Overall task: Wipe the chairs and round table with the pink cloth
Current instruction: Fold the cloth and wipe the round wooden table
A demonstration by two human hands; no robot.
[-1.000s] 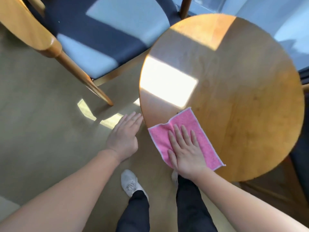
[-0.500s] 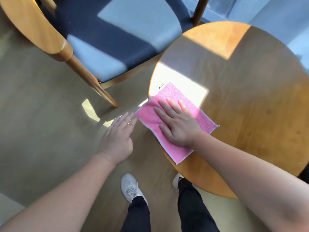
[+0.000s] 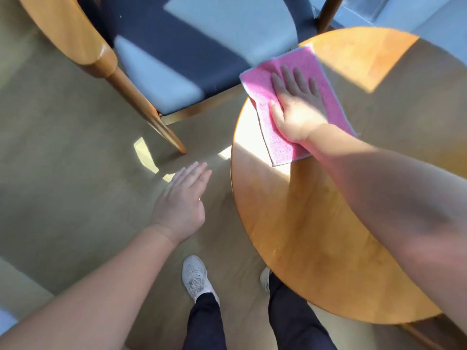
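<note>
The pink cloth (image 3: 280, 145) lies flat on the far left part of the round wooden table (image 3: 303, 236), one corner hanging past the rim. My right hand (image 3: 295, 107) presses down on the cloth with straight, spread fingers. My left hand (image 3: 182, 198) hovers over the floor left of the table, fingers straight and holding nothing. A wooden chair (image 3: 83, 41) with a dark blue seat cushion (image 3: 177, 46) stands beyond, at the upper left, close to the table's edge.
Beige floor (image 3: 63, 160) spreads to the left with sunlit patches. My feet in white shoes (image 3: 195, 277) and dark trousers stand at the table's near left edge. A dark chair leg (image 3: 328, 11) rises at the top beside the table.
My right hand has slid the cloth along the table's left rim from the near edge to the far side. The left hand stayed hovering over the floor.
</note>
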